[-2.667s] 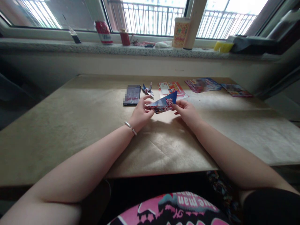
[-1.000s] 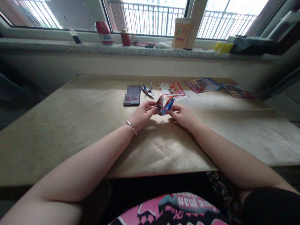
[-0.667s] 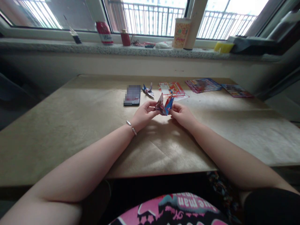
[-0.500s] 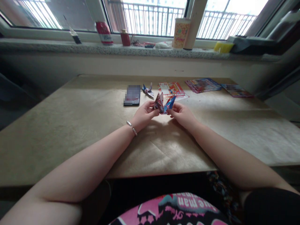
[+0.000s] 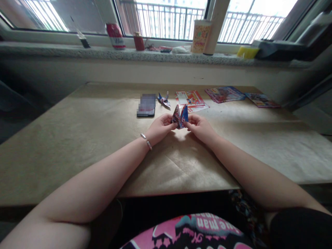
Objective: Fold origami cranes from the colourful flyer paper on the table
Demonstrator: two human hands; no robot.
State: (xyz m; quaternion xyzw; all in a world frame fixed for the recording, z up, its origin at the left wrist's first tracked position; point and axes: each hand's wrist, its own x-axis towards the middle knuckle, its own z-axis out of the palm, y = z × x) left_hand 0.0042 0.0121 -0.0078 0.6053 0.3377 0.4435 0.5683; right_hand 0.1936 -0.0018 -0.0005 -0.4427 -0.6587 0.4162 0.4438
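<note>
Between my two hands, just above the table, is a piece of folded patterned paper [image 5: 180, 119] with blue, red and white print and two upright points. My left hand [image 5: 163, 125] pinches its left side, thumb in front. On the other side my right hand [image 5: 197, 126] grips the blue edge with thumb and fingers. The lower part of the paper is partly covered by the thumbs. Beyond my left hand lies a folded paper crane [image 5: 164, 100] in similar colours, beside a dark phone [image 5: 146, 105].
Red and white printed sheets [image 5: 190, 99] lie behind my hands. A stack of colourful cards [image 5: 224, 94] and another pile [image 5: 262, 100] are at the back right. On the windowsill [image 5: 93, 53] stand a red can [image 5: 115, 36], a paper cup [image 5: 201, 36] and a yellow sponge-like block [image 5: 247, 52].
The paper's two upright points have come closer together; the right, blue one now stands more upright. My right hand has shifted slightly, and both hands still hold the paper.
</note>
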